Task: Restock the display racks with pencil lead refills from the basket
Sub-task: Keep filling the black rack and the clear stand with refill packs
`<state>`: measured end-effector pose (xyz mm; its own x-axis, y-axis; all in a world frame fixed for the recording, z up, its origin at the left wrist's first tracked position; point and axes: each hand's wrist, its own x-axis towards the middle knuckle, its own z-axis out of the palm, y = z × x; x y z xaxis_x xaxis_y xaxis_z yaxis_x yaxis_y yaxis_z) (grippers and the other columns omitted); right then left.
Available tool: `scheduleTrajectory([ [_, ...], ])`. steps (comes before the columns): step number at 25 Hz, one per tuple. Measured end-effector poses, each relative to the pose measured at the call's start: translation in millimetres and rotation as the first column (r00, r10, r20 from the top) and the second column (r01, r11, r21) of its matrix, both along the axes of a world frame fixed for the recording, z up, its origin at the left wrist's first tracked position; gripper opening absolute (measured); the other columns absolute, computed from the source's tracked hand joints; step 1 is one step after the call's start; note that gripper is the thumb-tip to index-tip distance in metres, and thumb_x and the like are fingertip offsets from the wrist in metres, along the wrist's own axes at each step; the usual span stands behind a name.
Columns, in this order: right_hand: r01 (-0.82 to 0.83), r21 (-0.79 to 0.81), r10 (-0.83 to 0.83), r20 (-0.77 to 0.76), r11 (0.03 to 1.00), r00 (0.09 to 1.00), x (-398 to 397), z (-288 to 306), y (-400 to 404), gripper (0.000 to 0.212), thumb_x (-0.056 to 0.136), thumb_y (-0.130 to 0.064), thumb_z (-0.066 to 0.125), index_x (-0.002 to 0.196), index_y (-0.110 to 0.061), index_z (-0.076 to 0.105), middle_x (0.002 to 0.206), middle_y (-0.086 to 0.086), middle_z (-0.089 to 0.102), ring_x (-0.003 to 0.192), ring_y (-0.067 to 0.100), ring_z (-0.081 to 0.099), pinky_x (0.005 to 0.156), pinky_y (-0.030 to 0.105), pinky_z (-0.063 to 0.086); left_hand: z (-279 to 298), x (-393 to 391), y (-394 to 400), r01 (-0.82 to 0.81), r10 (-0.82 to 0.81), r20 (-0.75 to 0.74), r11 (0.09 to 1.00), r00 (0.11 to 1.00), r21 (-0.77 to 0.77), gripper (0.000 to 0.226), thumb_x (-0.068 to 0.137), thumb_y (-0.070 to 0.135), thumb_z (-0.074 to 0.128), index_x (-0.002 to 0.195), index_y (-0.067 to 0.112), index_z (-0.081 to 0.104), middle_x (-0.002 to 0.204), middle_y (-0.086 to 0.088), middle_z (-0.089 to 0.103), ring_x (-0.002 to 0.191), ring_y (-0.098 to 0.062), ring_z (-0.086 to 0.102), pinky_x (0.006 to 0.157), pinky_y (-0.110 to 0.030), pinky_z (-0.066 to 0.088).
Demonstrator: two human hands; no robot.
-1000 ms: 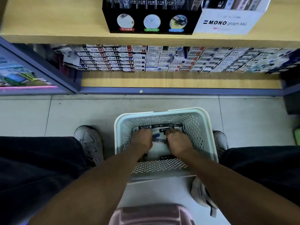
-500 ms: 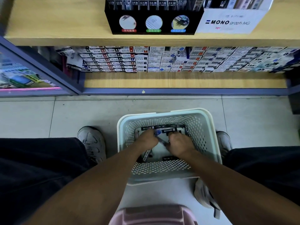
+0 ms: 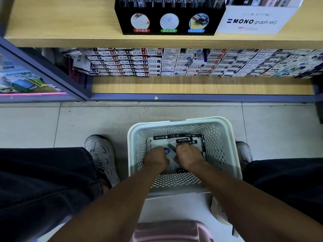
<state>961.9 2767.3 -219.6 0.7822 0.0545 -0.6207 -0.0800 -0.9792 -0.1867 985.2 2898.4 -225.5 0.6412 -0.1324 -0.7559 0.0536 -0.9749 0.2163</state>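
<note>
Both hands down in the basket [image 3: 225, 137] on the floor. Left hand [image 3: 154, 158] pinches a blue refill [image 3: 167, 151]; right hand [image 3: 187, 157] curled, grip unclear. Black refills [image 3: 181, 139] lie at the far side.

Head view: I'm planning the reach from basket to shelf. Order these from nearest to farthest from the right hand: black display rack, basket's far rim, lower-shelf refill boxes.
1. Basket's far rim, just beyond the right hand.
2. Lower-shelf refill boxes, across the floor.
3. Black display rack, on the upper shelf.
</note>
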Motion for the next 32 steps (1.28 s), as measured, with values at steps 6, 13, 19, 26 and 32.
scheduleTrajectory([
  [6,0.465,0.3,-0.377,-0.308,0.833,0.874,4,-5,-4,0.026,0.096,-0.018,0.058,0.071,-0.01,0.055,0.071,0.009,0.061,0.067,0.022,0.061,0.056,0.03,0.046,6,10,-13,-0.345,0.31,-0.19,0.918,0.931,-0.194,0.027,0.104,0.025,0.043,0.102,0.004,0.061,0.093,-0.017,0.067,0.083,-0.03,0.066,0.075,-0.031,0.05],
  [13,0.724,0.505,-0.487,-0.536,0.469,0.689,8,36,-15,0.013,0.096,-0.002,0.056,0.088,-0.002,0.066,0.072,0.009,0.068,0.062,0.015,0.066,0.057,0.023,0.051,40,9,-17,-0.607,0.518,-0.319,0.699,0.794,-0.378,0.025,0.106,0.029,0.04,0.11,0.008,0.053,0.078,-0.004,0.058,0.066,-0.015,0.051,0.053,-0.026,0.042],
  [19,0.636,0.601,-0.339,-0.541,0.484,0.77,12,115,-39,0.011,0.099,-0.002,0.053,0.096,-0.002,0.064,0.094,0.022,0.07,0.082,0.025,0.072,0.064,0.023,0.054,108,10,-14,-0.348,0.319,-0.15,0.774,0.936,-0.529,0.008,0.104,0.021,0.047,0.097,0.017,0.05,0.08,-0.006,0.059,0.065,-0.018,0.053,0.052,-0.028,0.045],
  [26,0.565,0.765,-0.442,-0.411,0.31,0.798,41,226,-61,0.006,0.1,-0.007,0.058,0.103,-0.004,0.063,0.094,0.022,0.072,0.074,0.026,0.074,0.071,0.033,0.062,229,50,-33,-0.029,0.23,0.257,0.795,0.938,-0.606,0.013,0.104,0.018,0.046,0.114,0.011,0.042,0.085,0.0,0.054,0.072,-0.013,0.052,0.055,-0.029,0.04],
  [32,0.43,0.878,-0.454,-0.301,0.212,0.838,68,329,-79,0.02,0.103,0.002,0.045,0.119,0.001,0.057,0.09,0.021,0.067,0.066,0.018,0.063,0.062,0.024,0.055,325,99,-55,0.124,0.229,0.443,0.762,0.867,-0.635,0.01,0.105,0.017,0.046,0.106,0.01,0.039,0.082,-0.005,0.053,0.071,-0.019,0.052,0.056,-0.032,0.04],
])
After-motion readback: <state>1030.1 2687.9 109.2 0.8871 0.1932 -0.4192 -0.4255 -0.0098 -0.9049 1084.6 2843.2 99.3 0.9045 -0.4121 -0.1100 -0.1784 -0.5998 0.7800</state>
